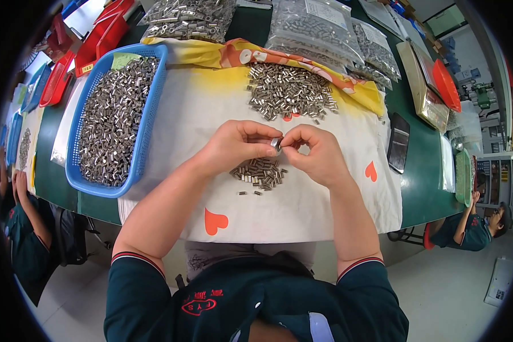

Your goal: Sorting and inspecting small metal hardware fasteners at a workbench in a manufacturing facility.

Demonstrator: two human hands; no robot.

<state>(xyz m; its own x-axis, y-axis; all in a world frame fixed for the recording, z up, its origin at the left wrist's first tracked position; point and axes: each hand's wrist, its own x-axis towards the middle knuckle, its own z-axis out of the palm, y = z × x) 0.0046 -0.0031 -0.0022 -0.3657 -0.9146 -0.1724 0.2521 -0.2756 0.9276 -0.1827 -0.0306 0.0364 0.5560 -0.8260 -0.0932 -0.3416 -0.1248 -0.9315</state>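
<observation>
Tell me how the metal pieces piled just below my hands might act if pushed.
The small metal pieces look rigid, so they probably won't bend. Their shiny, rounded sides suggest they could slip or roll. Heaped loosely on the pale cloth, they'd likely scatter rather than move as one.

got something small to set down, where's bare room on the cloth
Bare white cloth lies between the blue basket and the larger metal-cylinder pile, and from the right hand toward the smartphone. Crowded: the smaller pile by the left hand.
</observation>
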